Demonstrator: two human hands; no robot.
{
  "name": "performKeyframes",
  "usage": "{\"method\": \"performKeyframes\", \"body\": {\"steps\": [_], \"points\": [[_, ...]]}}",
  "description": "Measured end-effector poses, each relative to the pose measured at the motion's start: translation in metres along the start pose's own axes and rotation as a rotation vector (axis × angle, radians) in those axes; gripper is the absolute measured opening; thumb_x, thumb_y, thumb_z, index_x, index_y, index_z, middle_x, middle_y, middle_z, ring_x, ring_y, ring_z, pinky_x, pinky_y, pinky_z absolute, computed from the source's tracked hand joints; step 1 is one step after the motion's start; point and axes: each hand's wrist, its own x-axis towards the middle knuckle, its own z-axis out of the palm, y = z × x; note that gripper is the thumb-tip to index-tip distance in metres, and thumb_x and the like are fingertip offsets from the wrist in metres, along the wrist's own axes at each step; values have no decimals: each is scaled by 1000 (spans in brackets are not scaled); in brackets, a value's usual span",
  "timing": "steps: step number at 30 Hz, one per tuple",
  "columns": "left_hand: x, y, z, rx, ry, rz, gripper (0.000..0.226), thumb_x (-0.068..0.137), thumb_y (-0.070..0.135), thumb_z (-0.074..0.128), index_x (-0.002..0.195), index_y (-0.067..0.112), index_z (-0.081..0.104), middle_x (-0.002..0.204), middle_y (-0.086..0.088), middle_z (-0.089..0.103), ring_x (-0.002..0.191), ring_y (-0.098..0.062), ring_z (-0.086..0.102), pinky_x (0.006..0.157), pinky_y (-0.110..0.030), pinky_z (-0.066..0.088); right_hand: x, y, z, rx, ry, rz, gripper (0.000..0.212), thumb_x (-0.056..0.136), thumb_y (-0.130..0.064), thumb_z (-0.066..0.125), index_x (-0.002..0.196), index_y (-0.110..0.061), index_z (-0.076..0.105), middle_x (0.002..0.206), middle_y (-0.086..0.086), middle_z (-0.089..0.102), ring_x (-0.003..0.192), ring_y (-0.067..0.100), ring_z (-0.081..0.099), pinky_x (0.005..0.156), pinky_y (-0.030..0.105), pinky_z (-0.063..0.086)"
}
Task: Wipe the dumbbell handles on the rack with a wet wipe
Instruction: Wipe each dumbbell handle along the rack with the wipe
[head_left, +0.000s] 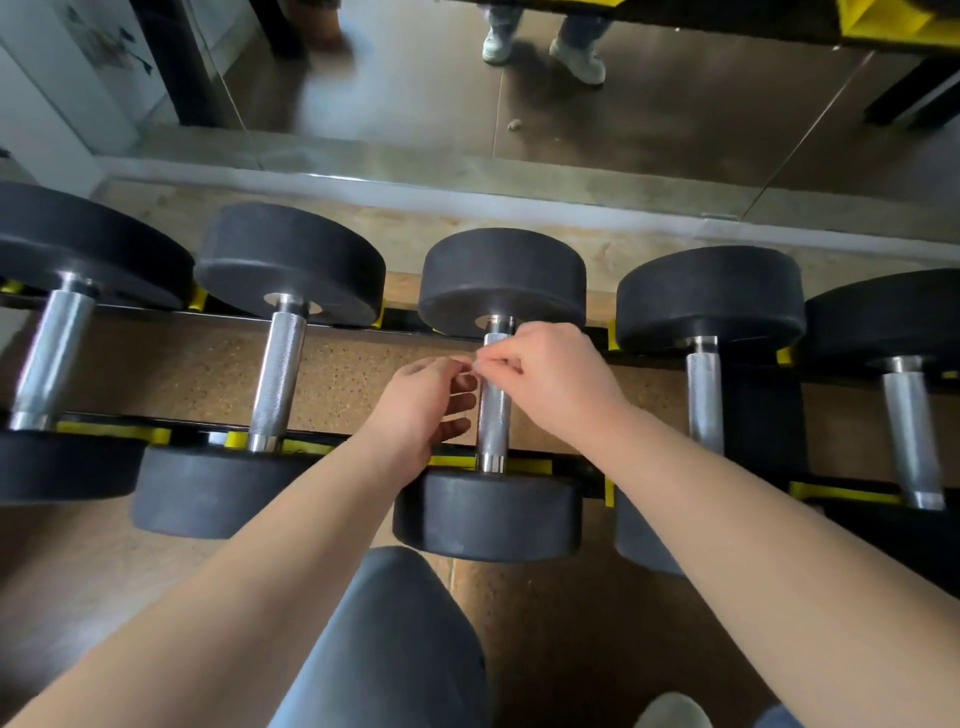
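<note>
On the rack (111, 430), handle (492, 415) between left grip (423, 410) and right grip (545, 379).

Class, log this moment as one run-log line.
hands: left hand, right hand | action: pinching pale scrap | place: at middle dumbbell handle

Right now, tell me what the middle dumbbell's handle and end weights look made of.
Handle: metal, probably steel; silvery, shiny, finely cross-hatched grip texture. End weights: likely rubber-coated; matte black, faint sheen, rounded edges. The core is hidden.

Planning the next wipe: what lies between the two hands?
The middle dumbbell's metal handle runs between the left hand and right hand, in the head view.
</note>
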Motion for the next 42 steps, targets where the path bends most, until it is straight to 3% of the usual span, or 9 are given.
{"method": "performKeyframes", "body": {"steps": [3, 5, 14, 18, 22, 25, 33, 38, 42], "points": [[-7, 8, -16, 42, 23, 6, 15, 102, 22, 56, 110, 20, 69, 99, -3, 70, 88, -17, 66, 67, -31, 51, 2, -18, 0, -103, -217, 16, 32, 97, -30, 65, 66, -24, 68, 65, -9, 57, 69, 16, 63, 70, 34, 56], [-9, 19, -34, 84, 22, 35, 16, 102, 25, 59, 115, 22, 68, 101, -1, 72, 92, -17, 69, 68, -33, 53, 4, -36, 3, -73, -341, -4, 24, 95, -30, 68, 75, -20, 74, 66, -7, 59, 69, 13, 64, 67, 31, 54], [2, 59, -146, 288, 18, 280, 15, 103, 25, 57, 104, 23, 72, 94, -2, 77, 80, -17, 73, 70, -34, 58, 58, -105, 49, 415, -109, 111, 16, 95, -35, 71, 108, -29, 80, 95, -20, 71, 88, -8, 60, 74, 9, 41], [13, 52, -179, 214, 414, 508, 18, 100, 27, 56, 92, 30, 71, 83, 6, 73, 79, -14, 70, 68, -34, 56, 78, -137, 69, 452, 1, 60, 19, 95, -35, 71, 110, -26, 78, 96, -20, 71, 90, -6, 63, 76, 7, 43], [26, 48, -188, 222, 287, 205, 18, 102, 26, 56, 107, 24, 72, 97, 1, 75, 88, -14, 72, 75, -34, 56, 89, -142, 91, 269, 89, -4, 24, 98, -34, 68, 119, -25, 75, 106, -9, 72, 95, 7, 66, 84, 25, 55], [29, 46, -183, 393, 195, 206, 25, 102, 20, 51, 100, 27, 75, 90, 4, 76, 83, -11, 73, 68, -30, 58, 92, -137, 101, 162, 123, -53, 24, 98, -35, 68, 119, -27, 76, 102, -7, 70, 89, 13, 66, 78, 35, 58], [23, 53, -180, 592, 272, 236, 29, 101, 29, 50, 112, 27, 77, 103, 9, 75, 98, -13, 69, 88, -39, 59, 95, -136, 99, 164, 135, -65, 23, 95, -38, 71, 113, -28, 80, 93, -8, 72, 79, 13, 67, 66, 36, 59], [29, 49, -178, 636, 319, 274, 28, 105, 35, 47, 98, 26, 73, 89, 6, 73, 85, -10, 68, 72, -26, 53, 99, -136, 95, 126, 95, -88, 20, 97, -38, 68, 113, -31, 79, 98, -6, 73, 85, 13, 67, 71, 32, 59], [26, 47, -181, 607, 342, 258, 40, 105, 42, 43, 102, 20, 76, 91, 0, 76, 85, -18, 74, 79, -40, 62, 95, -137, 96, 139, 97, -63, 17, 98, -36, 68, 109, -29, 79, 101, -6, 74, 87, 11, 67, 67, 20, 48]]}}
